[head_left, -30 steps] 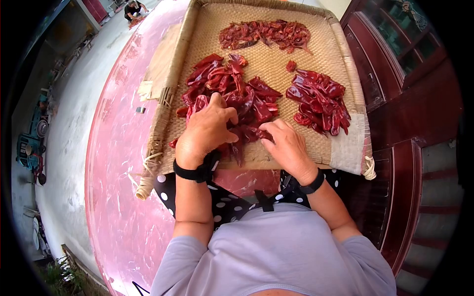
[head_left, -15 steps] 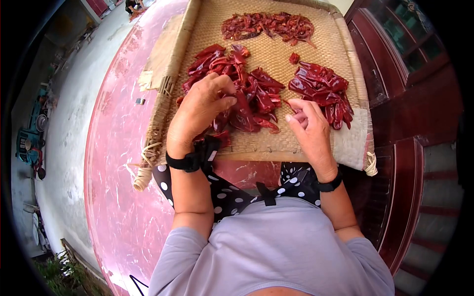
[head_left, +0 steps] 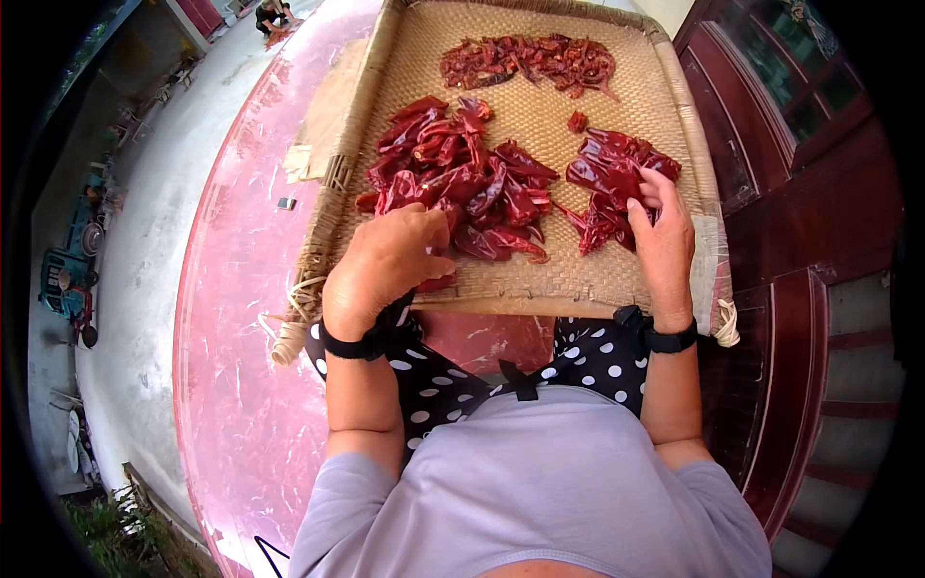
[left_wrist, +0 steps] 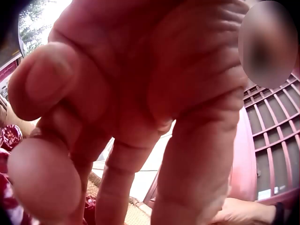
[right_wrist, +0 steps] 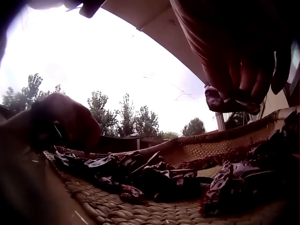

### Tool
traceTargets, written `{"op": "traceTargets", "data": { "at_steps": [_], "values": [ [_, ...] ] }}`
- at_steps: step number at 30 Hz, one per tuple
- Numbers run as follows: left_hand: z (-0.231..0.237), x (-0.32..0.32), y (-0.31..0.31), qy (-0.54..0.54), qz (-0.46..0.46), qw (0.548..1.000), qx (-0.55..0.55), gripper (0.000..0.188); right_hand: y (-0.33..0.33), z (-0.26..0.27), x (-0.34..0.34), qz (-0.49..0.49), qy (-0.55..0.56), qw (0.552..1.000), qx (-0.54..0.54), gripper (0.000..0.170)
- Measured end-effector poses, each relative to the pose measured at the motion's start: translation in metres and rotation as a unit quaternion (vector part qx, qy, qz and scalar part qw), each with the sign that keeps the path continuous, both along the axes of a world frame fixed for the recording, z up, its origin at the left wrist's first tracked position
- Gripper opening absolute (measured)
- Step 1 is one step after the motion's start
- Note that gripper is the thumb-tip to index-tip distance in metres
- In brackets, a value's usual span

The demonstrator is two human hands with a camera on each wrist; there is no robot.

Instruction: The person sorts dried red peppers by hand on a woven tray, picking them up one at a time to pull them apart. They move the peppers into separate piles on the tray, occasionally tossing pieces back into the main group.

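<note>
My left hand (head_left: 390, 260) hovers at the front left of a large heap of dried red chili peppers (head_left: 511, 197). Its fingers are loosely bent, and nothing shows between them in the left wrist view. Over a smaller heap of chili peppers (head_left: 599, 223) on the right is my right hand (head_left: 665, 246). The right wrist view shows its fingers gripping a dried chili pepper (right_wrist: 215, 99), raised above the heaps. Both heaps lie on a woven tray (head_left: 540, 120) with a raised rim.
Broken chili pieces (head_left: 530, 63) lie in a band at the tray's far end, with a small chili bit (head_left: 577, 121) by itself nearer. The tray's front edge is close to my lap. A dark red wooden door (head_left: 761, 173) stands on the right. Another person (head_left: 273, 17) crouches far off.
My right hand has moved from the large heap rightward to the smaller heap, carrying a chili pepper. The left hand has drawn back slightly toward the front left.
</note>
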State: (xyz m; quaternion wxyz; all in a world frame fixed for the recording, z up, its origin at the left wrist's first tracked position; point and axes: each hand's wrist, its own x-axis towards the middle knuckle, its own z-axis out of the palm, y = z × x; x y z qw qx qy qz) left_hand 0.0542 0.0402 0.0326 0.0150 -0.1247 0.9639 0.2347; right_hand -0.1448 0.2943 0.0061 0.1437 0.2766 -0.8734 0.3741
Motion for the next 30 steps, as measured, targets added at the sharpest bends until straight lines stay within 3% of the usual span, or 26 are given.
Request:
{"op": "traceTargets", "data": {
  "at_steps": [1,3,5,11,13,17,18,20,22,24,25,27,28,29,30],
  "values": [
    [0.002,0.004,0.002,-0.040,0.003,0.999,-0.008,0.027,0.007,-0.003,-0.009,-0.049,0.106,0.992,0.037,0.038],
    [-0.010,0.011,0.007,-0.025,0.018,0.996,-0.082,0.026,0.016,-0.005,-0.016,-0.056,0.030,0.998,0.006,0.041],
    [-0.015,0.012,0.011,-0.062,0.027,0.982,-0.175,0.028,0.014,-0.009,-0.012,0.015,-0.046,0.997,-0.058,0.041],
    [-0.015,0.025,0.021,-0.033,0.006,0.985,-0.167,0.028,-0.007,-0.011,0.022,0.117,0.043,0.992,-0.016,0.034],
    [-0.001,0.022,0.031,-0.012,0.006,0.990,-0.141,0.027,-0.013,-0.012,0.038,0.219,-0.157,0.958,-0.100,0.030],
    [0.011,-0.005,0.065,0.048,-0.013,0.996,-0.073,0.028,-0.020,0.000,0.068,0.334,-0.296,0.888,-0.113,0.036],
    [0.008,-0.009,0.075,0.092,-0.017,0.994,-0.047,0.028,-0.022,-0.005,0.068,0.356,-0.261,0.889,-0.120,0.036],
    [0.000,-0.015,0.084,0.144,-0.023,0.989,-0.011,0.031,-0.015,-0.007,0.062,0.320,-0.235,0.912,-0.104,0.036],
    [-0.005,-0.017,0.079,0.154,0.041,0.986,-0.039,0.035,-0.004,-0.004,0.047,0.284,-0.191,0.935,-0.097,0.036],
    [-0.013,-0.019,0.069,0.180,0.103,0.977,-0.051,0.041,0.007,-0.019,0.020,0.220,-0.221,0.933,-0.178,0.034],
    [-0.017,-0.019,0.059,0.187,0.127,0.971,-0.076,0.051,0.012,-0.020,0.008,0.192,-0.242,0.923,-0.227,0.034],
    [-0.038,-0.023,0.041,0.159,0.186,0.952,-0.182,0.060,0.025,-0.014,-0.012,0.133,-0.223,0.940,-0.223,0.036],
    [-0.040,-0.024,0.035,0.130,0.192,0.961,-0.151,0.066,0.030,-0.016,-0.022,0.081,-0.132,0.975,-0.160,0.042],
    [-0.041,-0.028,0.032,0.119,0.200,0.962,-0.142,0.065,0.035,-0.030,-0.035,0.000,0.068,0.997,-0.045,0.048],
    [-0.044,-0.030,0.028,0.105,0.197,0.965,-0.136,0.064,0.037,-0.023,-0.031,-0.018,-0.017,0.999,-0.048,0.050]
  ]
}}
